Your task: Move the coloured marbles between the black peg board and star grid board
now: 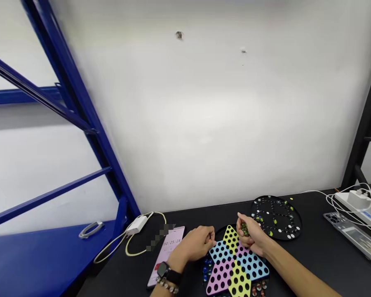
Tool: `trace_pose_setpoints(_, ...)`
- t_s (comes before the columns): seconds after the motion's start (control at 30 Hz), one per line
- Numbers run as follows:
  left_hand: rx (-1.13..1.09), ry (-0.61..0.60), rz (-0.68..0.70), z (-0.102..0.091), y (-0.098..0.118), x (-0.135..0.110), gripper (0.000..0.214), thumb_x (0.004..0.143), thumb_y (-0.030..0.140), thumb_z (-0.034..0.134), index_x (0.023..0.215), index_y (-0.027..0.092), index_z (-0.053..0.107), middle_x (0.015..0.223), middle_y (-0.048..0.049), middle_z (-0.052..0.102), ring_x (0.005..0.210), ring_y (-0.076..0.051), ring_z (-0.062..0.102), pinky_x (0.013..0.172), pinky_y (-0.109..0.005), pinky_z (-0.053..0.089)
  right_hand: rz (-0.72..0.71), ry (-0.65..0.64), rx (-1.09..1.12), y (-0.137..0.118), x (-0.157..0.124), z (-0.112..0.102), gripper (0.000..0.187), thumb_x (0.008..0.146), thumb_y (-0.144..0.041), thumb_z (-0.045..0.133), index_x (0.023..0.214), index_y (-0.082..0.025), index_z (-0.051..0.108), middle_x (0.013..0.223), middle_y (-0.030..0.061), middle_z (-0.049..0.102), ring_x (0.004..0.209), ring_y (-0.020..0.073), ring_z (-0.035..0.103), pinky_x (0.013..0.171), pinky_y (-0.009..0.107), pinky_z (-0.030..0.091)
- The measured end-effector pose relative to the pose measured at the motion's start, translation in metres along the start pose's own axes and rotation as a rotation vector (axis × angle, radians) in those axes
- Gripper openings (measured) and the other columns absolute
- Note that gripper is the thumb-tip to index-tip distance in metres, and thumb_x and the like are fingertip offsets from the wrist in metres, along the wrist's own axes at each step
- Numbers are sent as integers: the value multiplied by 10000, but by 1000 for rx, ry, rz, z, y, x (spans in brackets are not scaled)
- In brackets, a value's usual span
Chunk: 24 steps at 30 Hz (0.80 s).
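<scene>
A star-shaped Chinese checkers board (231, 264) in yellow, blue and pink, dotted with black holes, lies before me in a round black tray. My left hand (200, 241) rests at the board's upper left corner, fingers curled and pinched; whatever they hold, if anything, is hidden. Over the upper right of the board, my right hand (250, 235) is cupped around several green marbles (245, 228). Blue marbles (206, 268) sit along the tray's left side. Reddish marbles (259, 287) fill the lower right.
Behind my right hand lies a round black tray (298, 214) with scattered marbles. A phone showing a timer (163, 260) lies left, near a white adapter (137, 225) and cable. Another phone (355, 237) and a power strip (361, 206) are at right. Blue metal framing (89, 103) rises left.
</scene>
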State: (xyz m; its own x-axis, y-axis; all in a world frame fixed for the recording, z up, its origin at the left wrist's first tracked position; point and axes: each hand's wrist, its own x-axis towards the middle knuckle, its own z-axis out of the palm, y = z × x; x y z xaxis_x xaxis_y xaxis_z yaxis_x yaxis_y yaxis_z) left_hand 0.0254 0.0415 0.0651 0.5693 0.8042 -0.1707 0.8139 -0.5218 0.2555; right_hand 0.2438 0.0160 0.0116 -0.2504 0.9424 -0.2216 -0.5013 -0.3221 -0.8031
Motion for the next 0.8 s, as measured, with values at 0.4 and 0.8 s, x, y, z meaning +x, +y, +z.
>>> trace_pose_setpoints(0.4,-167,502,179,22,34,7,111,926,268,523,877,246,621,844,30,691,735,-140,625,684,-235,425,16,-67,-297,3,-5,13,450,815,-641,525,751,-195,522,452,-91,467,281,19,200,361,210,86)
trace_pose_setpoints(0.8,-256,698,84,33,50,6,82,799,229,674,729,238,632,750,28,659,724,-157,600,664,-254,463,-14,-131,-390,4,-15,23,409,788,-605,533,691,-229,409,489,-98,422,333,26,194,384,223,89)
